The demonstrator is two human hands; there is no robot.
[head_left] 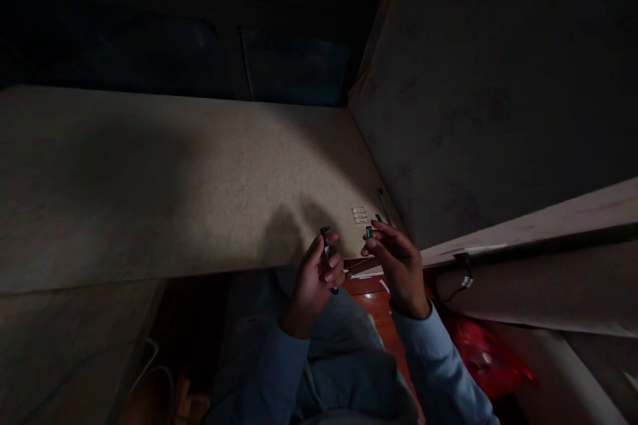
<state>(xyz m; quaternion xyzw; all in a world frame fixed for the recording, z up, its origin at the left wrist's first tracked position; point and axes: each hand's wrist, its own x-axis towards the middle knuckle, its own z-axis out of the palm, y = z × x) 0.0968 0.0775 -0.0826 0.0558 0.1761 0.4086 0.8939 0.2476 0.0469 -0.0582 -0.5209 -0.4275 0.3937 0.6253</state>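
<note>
The scene is dim. My left hand (319,271) is closed around a thin dark pen-like tool (327,254), held upright at the near edge of a speckled beige tabletop (164,179). My right hand (396,260) pinches a small dark piece with a green tip (369,232) between thumb and fingertips, a short gap to the right of the left hand. Both hands hover at the table's near right corner, above my lap. A small pale strip of parts (359,216) lies on the tabletop just beyond my right hand.
A wall (488,80) rises to the right of the table. A pale board (548,219) with a dangling cable (461,282) runs along the right. A red bag (483,358) sits on the floor lower right. Dark window panes (294,66) stand behind the table.
</note>
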